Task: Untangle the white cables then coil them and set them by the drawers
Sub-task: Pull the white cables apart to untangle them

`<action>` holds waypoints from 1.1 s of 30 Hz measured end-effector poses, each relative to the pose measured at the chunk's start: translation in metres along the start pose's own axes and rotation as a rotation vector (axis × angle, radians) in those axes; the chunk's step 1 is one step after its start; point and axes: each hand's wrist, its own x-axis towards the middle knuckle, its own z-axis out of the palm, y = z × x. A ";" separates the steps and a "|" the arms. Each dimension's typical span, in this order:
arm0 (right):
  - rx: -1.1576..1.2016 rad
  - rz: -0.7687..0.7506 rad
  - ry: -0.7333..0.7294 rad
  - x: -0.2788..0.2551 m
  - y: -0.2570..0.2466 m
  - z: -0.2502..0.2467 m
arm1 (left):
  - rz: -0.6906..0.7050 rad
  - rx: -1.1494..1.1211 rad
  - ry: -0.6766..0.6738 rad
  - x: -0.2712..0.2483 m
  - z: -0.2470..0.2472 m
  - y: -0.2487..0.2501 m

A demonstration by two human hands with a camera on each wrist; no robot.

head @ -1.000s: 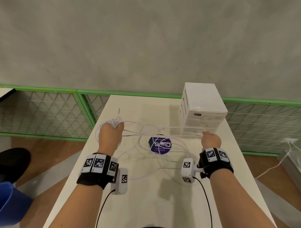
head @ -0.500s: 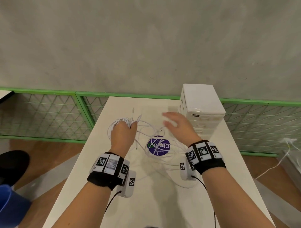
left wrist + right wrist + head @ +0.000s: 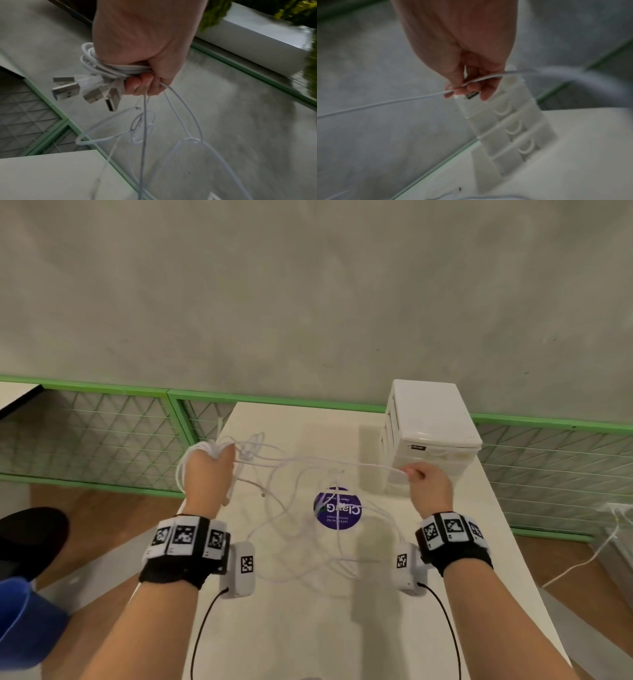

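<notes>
My left hand [image 3: 209, 470] [image 3: 137, 75] grips a bundle of white cable loops [image 3: 109, 69] above the table's left side, with several USB plugs [image 3: 68, 89] sticking out below the fist. Loose white cables [image 3: 298, 529] trail from it in a tangle across the white table [image 3: 308, 628]. One strand [image 3: 325, 462] runs taut to my right hand [image 3: 426, 482] [image 3: 467, 86], which pinches it just in front of the white drawer unit [image 3: 431, 433] [image 3: 510, 128] at the back right of the table.
A round purple sticker [image 3: 337, 510] lies mid-table under the cables. A green-framed mesh fence [image 3: 102, 440] runs behind the table below a grey wall. A blue bin [image 3: 24, 621] stands on the floor at left; another white cord [image 3: 582, 559] lies on the floor at right.
My right hand was open over the tangle half a second ago; it has taken hold of a strand and pulled it right toward the drawers. My left hand stays raised with the bundle.
</notes>
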 end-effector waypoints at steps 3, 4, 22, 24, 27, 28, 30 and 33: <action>-0.093 0.251 0.030 0.002 0.033 -0.005 | -0.003 -0.042 0.084 0.005 -0.012 0.005; -0.117 0.300 0.003 0.002 0.038 -0.004 | 0.006 -0.056 0.079 0.004 -0.011 0.008; -0.019 -0.235 -0.162 -0.008 -0.010 0.039 | 0.134 -0.166 0.026 -0.008 0.003 0.026; -0.153 -0.029 -0.111 0.001 0.027 0.029 | 0.091 -0.168 0.058 -0.002 -0.007 0.022; -0.467 0.192 -0.288 -0.004 0.050 0.024 | 0.131 -0.129 0.037 -0.005 -0.007 0.023; -0.532 0.189 -0.308 -0.007 0.047 0.026 | 0.160 -0.126 0.024 -0.007 -0.004 0.023; -0.432 -0.011 -0.199 -0.012 0.031 0.033 | 0.199 -0.121 -0.019 -0.010 0.006 0.024; -0.073 -0.409 -0.070 -0.026 -0.021 0.035 | 0.221 -0.117 -0.097 -0.016 0.023 0.027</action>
